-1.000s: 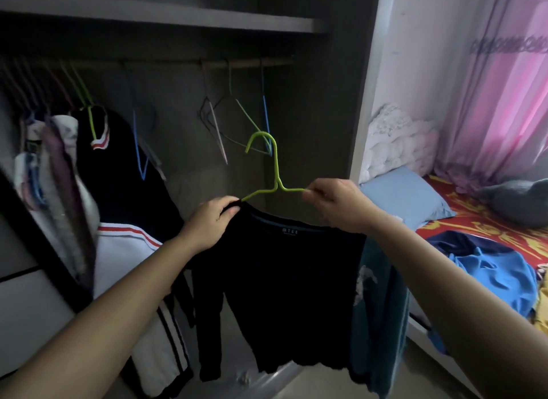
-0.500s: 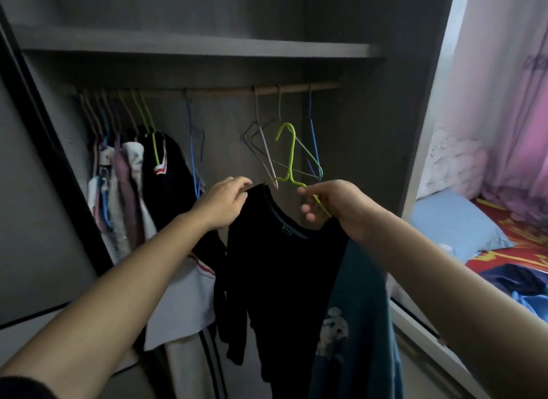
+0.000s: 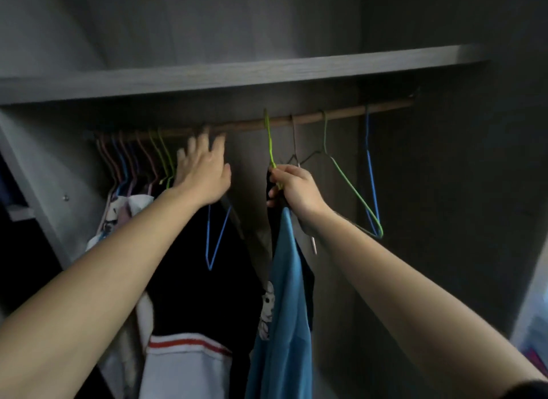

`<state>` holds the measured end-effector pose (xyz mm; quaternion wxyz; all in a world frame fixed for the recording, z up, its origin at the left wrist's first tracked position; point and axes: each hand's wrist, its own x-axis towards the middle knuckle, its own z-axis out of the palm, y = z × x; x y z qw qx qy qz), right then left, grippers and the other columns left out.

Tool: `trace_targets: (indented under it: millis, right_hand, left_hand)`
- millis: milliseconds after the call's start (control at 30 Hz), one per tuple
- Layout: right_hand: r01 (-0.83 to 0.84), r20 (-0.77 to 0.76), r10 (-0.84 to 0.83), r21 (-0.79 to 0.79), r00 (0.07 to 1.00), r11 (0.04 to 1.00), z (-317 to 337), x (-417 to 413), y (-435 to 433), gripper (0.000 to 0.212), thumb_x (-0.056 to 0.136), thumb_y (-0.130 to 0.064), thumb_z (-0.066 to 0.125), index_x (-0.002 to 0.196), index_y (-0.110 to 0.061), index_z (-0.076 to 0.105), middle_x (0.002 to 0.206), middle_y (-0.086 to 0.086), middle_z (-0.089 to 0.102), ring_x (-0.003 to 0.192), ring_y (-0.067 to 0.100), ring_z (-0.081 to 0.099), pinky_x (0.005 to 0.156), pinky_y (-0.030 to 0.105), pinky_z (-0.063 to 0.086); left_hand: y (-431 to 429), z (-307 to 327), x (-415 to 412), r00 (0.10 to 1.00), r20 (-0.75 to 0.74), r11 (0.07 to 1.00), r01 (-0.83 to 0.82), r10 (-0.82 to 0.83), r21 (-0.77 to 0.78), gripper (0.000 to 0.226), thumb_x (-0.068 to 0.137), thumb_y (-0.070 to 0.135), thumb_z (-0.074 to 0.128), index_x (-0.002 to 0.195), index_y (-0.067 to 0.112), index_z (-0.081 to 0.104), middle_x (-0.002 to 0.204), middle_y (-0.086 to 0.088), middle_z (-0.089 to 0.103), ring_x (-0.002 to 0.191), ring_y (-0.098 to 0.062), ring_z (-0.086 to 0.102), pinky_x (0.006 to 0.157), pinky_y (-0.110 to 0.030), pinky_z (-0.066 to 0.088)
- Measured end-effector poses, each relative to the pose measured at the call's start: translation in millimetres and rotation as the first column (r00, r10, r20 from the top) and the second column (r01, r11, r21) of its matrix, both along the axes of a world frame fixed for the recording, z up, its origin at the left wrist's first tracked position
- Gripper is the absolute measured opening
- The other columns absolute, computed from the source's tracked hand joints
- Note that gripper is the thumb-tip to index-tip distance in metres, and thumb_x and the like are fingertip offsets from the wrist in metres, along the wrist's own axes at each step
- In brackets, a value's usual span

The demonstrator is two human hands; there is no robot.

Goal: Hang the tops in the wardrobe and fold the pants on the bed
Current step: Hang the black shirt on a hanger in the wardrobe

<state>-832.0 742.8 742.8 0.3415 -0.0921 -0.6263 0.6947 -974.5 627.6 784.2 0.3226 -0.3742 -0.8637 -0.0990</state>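
Overhead, right hand (image 3: 293, 191) grips one lime hanger (image 3: 269, 143) beside three bare hangers (image 3: 353, 188).

Black top (image 3: 270, 220), green hanger (image 3: 269, 145) at rod (image 3: 341, 113)

Three empty wire hangers hang in the upper right of the frame: a blue hanger (image 3: 370, 173) farthest right, a green hanger (image 3: 350, 184) just left of it, and a thin grey hanger (image 3: 294, 140) left again. A second blue hanger (image 3: 208, 241) dangles near the centre, and a tight bunch of pink, blue and green hanger hooks (image 3: 133, 158) crowds the left, with a small screw (image 3: 65, 197) near the left edge
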Motion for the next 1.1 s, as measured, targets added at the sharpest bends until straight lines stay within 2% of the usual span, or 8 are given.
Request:
trace_targets:
  millis: [200, 300, 467, 700, 767, 867, 967, 1100]
  right_hand:
    - [-0.018, 0.018, 0.017, 0.099, 1.000, 0.995, 21.2, -51.7, 35.4, 0.022, 0.102, -0.013, 0.047, 0.082, -0.010, 0.056, 0.060, 0.001, 0.054, 0.044, 0.013, 0.052, 0.049, 0.029, 0.043]
    - [0.002, 0.133, -0.016, 0.102, 0.991, 0.995, 8.0, -68.2, 54.9, 0.023, 0.101, -0.011, 0.047, 0.080, -0.010, 0.057, 0.068, 0.005, 0.057, 0.045, 0.016, 0.051, 0.050, 0.029, 0.040]
    - [-0.052, 0.174, 0.030, 0.125, 0.984, 0.991, -25.8, -77.2, 63.9, 0.014, 0.104, -0.014, 0.044, 0.106, -0.012, 0.058, 0.076, 0.001, 0.057, 0.039, 0.009, 0.048, 0.046, 0.022, 0.040]
    - [0.004, 0.219, -0.087, 0.356, 0.972, 0.935, -43.1, -64.5, 63.0, 0.025, 0.105, -0.019, 0.041, 0.121, -0.011, 0.059, 0.082, 0.001, 0.064, 0.060, 0.015, 0.063, 0.060, 0.033, 0.052]
    - [0.020, 0.250, -0.180, 0.532, 0.951, 0.846, -42.3, -46.7, 60.0, 0.027, 0.103, -0.018, 0.044, 0.125, -0.011, 0.058, 0.096, 0.005, 0.070, 0.084, 0.024, 0.070, 0.080, 0.039, 0.053]
    - [0.092, 0.156, -0.382, 0.827, 0.911, 0.555, -48.1, -9.7, 52.0, 0.029, 0.102, -0.024, 0.047, 0.125, -0.010, 0.060, 0.113, 0.013, 0.068, 0.109, 0.032, 0.060, 0.085, 0.033, 0.044]
    - [0.296, -0.095, -0.542, 0.908, 0.835, 0.296, -60.1, 33.2, 43.1, 0.042, 0.102, -0.033, 0.043, 0.134, -0.011, 0.059, 0.136, 0.013, 0.058, 0.127, 0.031, 0.052, 0.105, 0.040, 0.043]
    - [0.424, -0.255, -0.729, 0.904, 0.635, 0.054, -90.2, 94.8, 37.3, 0.051, 0.100, -0.037, 0.043, 0.145, -0.013, 0.049, 0.152, 0.016, 0.042, 0.141, 0.035, 0.037, 0.114, 0.045, 0.033]
  left_hand:
    - [41.0, 16.0, -43.3, 0.994, 0.083, 0.998, -0.065, 0.067, -0.022, 0.083, 0.087, 0.027, 0.057, 0.156, 0.024, 0.011, 0.165, -0.002, -0.004, 0.151, -0.026, -0.005, 0.117, -0.060, 0.008]
    - [47.2, -6.6, -57.2, 0.997, 0.009, 0.997, -0.080, 0.080, -0.015, 0.092, 0.081, 0.024, 0.063, 0.156, 0.022, 0.009, 0.165, -0.001, -0.006, 0.151, -0.026, -0.006, 0.117, -0.056, 0.010]
    - [45.0, -12.4, -64.8, 0.995, -0.090, 0.998, -0.050, 0.052, 0.024, 0.092, 0.078, 0.022, 0.064, 0.156, 0.021, 0.015, 0.165, -0.004, 0.000, 0.150, -0.030, 0.001, 0.116, -0.054, 0.015]
    - [41.2, -2.0, -57.1, 0.997, 0.075, 0.999, -0.029, 0.030, -0.018, 0.086, 0.088, 0.023, 0.057, 0.157, 0.025, 0.005, 0.164, 0.003, -0.013, 0.150, -0.025, -0.012, 0.118, -0.054, 0.016]
    - [41.1, 3.1, -49.5, 0.983, 0.180, 1.000, -0.015, 0.019, -0.021, 0.080, 0.092, 0.028, 0.053, 0.157, 0.026, 0.005, 0.163, 0.004, -0.015, 0.150, -0.023, -0.015, 0.117, -0.057, 0.015]
    - [35.0, -6.5, -27.7, 0.971, 0.239, 1.000, 0.005, -0.003, -0.007, 0.064, 0.099, 0.040, 0.041, 0.155, 0.019, 0.018, 0.165, -0.001, 0.002, 0.150, -0.031, 0.002, 0.114, -0.058, 0.019]
    - [13.8, -46.2, 4.4, 0.995, 0.050, 0.996, 0.079, -0.081, 0.045, 0.058, 0.098, 0.045, 0.029, 0.150, 0.018, 0.035, 0.159, -0.008, 0.027, 0.143, -0.034, 0.024, 0.111, -0.054, 0.027]
    - [-5.6, -94.0, 52.3, 0.966, -0.057, 0.949, 0.259, -0.253, 0.179, 0.057, 0.099, 0.044, 0.028, 0.150, 0.019, 0.035, 0.162, -0.009, 0.020, 0.149, -0.031, 0.016, 0.114, -0.055, 0.020]
